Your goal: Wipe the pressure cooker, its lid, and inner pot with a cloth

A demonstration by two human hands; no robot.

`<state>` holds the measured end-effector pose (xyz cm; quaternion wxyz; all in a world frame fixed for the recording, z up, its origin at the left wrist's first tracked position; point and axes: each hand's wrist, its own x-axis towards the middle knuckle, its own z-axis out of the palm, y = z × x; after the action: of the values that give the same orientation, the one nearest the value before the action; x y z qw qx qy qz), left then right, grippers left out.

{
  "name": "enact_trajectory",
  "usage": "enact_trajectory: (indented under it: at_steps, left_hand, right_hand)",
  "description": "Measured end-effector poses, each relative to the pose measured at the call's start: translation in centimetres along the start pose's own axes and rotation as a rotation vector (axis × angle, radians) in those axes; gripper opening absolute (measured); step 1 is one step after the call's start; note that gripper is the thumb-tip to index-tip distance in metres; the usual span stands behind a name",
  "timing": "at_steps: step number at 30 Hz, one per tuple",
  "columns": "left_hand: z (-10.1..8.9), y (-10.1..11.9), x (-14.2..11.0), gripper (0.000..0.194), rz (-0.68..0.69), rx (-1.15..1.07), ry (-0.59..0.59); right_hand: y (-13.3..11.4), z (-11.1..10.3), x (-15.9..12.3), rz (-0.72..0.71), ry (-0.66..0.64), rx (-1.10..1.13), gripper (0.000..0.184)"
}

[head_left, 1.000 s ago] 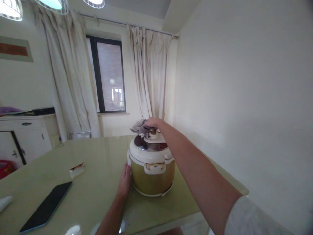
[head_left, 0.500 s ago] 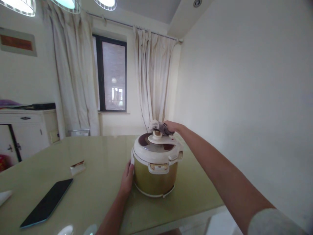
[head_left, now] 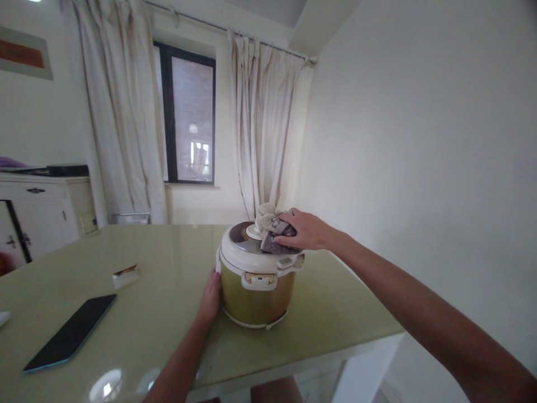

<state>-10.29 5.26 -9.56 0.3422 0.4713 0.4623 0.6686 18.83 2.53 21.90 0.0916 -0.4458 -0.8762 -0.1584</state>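
An electric pressure cooker (head_left: 255, 299), green-gold with a white lid and rim, stands upright on the table. My left hand (head_left: 210, 296) is pressed to the cooker's left side, thumb showing near the rim and the other fingers mostly hidden. On top of the lid, my right hand (head_left: 305, 228) grips a bunched grey and beige cloth (head_left: 274, 232), fingers bent over it. The cloth touches the lid's right half and covers most of the lid handle. A white latch piece (head_left: 260, 280) juts from the cooker's front.
The glossy green table (head_left: 163, 280) carries a dark tablet-like slab (head_left: 71, 333) at left and a small white packet (head_left: 125, 276) behind it. A white cabinet (head_left: 46, 207) stands far left. A bare wall (head_left: 419, 140) rises at right, and curtains (head_left: 264, 123) hang by the window.
My right hand has brought the cloth from the lid handle down onto the lid's right front part. The left hand stays on the cooker's side. The view has shifted slightly.
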Motion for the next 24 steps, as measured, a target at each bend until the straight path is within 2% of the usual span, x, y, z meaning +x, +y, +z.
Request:
enact_trajectory:
  at_steps: [2,4,6,11,14,16,18,21,24]
  left_hand:
    - [0.0,-0.1,0.1,0.083,0.006,-0.006,-0.014]
    - [-0.1,-0.1,0.2,0.085,0.008,0.004,-0.002]
    - [-0.1,-0.1,0.2,0.087,0.009,0.022,0.015]
    - [-0.1,-0.1,0.0,0.085,-0.02,0.037,0.001]
    - [-0.1,-0.2,-0.2,0.083,-0.033,0.037,-0.001]
    - [-0.1,-0.4,-0.2,0.082,-0.028,0.045,0.006]
    - [-0.1,-0.6,-0.2,0.081,-0.026,0.051,0.019]
    - [-0.4,-0.7,-0.1,0.076,-0.028,0.051,0.006]
    - [-0.8,-0.8,-0.1,0.073,-0.028,0.078,-0.03]
  right_hand:
    - [-0.5,0.5,-0.4,0.014,0.017,-0.001,0.089]
    - [-0.2,1.3,0.5,0.043,0.076,-0.03,0.093]
    - [0.8,2.1,2.4,0.08,0.091,0.0,0.084]
    - [4.5,3.3,8.6,0.2,-0.132,0.28,0.042]
    - [5.1,3.8,11.5,0.221,-0.151,0.33,0.04]
    - [4.1,3.9,13.3,0.211,-0.136,0.341,0.044]
    - [2.1,3.8,15.1,0.153,-0.138,0.364,0.047]
    - [-2.4,3.2,17.3,-0.033,-0.194,0.316,0.058]
    - [-7.0,2.2,17.8,-0.186,-0.215,0.1,0.06]
